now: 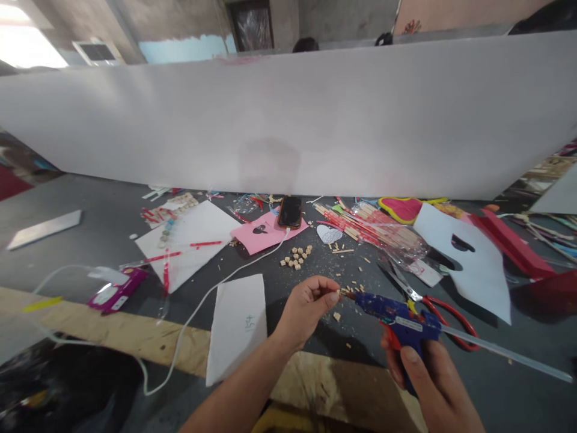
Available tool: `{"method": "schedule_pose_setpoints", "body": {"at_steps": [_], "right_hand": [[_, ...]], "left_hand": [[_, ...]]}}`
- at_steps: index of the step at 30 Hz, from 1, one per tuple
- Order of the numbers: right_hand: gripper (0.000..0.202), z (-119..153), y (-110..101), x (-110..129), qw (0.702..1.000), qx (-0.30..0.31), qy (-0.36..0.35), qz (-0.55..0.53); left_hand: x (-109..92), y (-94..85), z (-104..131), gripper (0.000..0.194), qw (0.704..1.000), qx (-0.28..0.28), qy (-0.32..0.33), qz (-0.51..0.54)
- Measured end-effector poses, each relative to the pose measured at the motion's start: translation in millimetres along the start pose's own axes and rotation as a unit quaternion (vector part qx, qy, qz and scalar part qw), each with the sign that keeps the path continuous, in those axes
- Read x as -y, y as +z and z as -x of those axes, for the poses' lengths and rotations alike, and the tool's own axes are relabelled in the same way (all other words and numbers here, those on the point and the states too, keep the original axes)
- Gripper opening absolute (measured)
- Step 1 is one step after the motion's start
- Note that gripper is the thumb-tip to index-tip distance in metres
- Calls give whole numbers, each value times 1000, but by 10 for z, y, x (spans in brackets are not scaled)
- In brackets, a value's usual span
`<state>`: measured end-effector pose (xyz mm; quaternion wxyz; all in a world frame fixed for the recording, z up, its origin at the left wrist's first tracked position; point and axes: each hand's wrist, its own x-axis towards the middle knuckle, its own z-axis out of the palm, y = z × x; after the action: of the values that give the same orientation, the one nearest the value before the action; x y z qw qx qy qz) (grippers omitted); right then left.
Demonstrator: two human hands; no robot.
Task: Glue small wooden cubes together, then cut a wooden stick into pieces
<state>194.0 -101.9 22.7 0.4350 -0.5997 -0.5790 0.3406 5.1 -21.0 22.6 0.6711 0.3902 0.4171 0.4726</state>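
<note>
My right hand (426,376) is wrapped round the handle of a blue hot glue gun (401,316) with a red trigger. A long clear glue stick (505,353) sticks out of its back end. The nozzle points left and meets the fingertips of my left hand (311,307). Thumb and forefinger there are pinched together on something small and pale, mostly hidden by the fingers. Just beyond lies a cluster of small wooden cubes (296,258), with short bits of cut stick scattered round the nozzle. Red-handled scissors (424,297) lie partly behind the glue gun.
A phone (290,212) on pink paper (256,233) has a white cable (202,307) running left. Bundled wooden sticks (369,228), white cut-out paper (469,258), a white card (238,325) and a purple box (118,291) lie about. A tall white panel (270,126) stands behind.
</note>
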Motion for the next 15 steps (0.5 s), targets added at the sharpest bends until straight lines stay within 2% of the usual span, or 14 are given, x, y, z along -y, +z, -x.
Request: {"method": "schedule_pose_setpoints", "body": {"at_steps": [9,13,15], "right_hand": [[21,4,26,69,999,2,19,-28],[21,4,38,112,997,-26,43,-58],[22,-3,25,96,998,-12,36,-50]], "left_hand": [[-1,16,-1,19,1000,0,-4,-6],[-2,22,4,20,1000,-9,-9,-11],[-3,21,3,22,1000,-13,-9,-13]]}}
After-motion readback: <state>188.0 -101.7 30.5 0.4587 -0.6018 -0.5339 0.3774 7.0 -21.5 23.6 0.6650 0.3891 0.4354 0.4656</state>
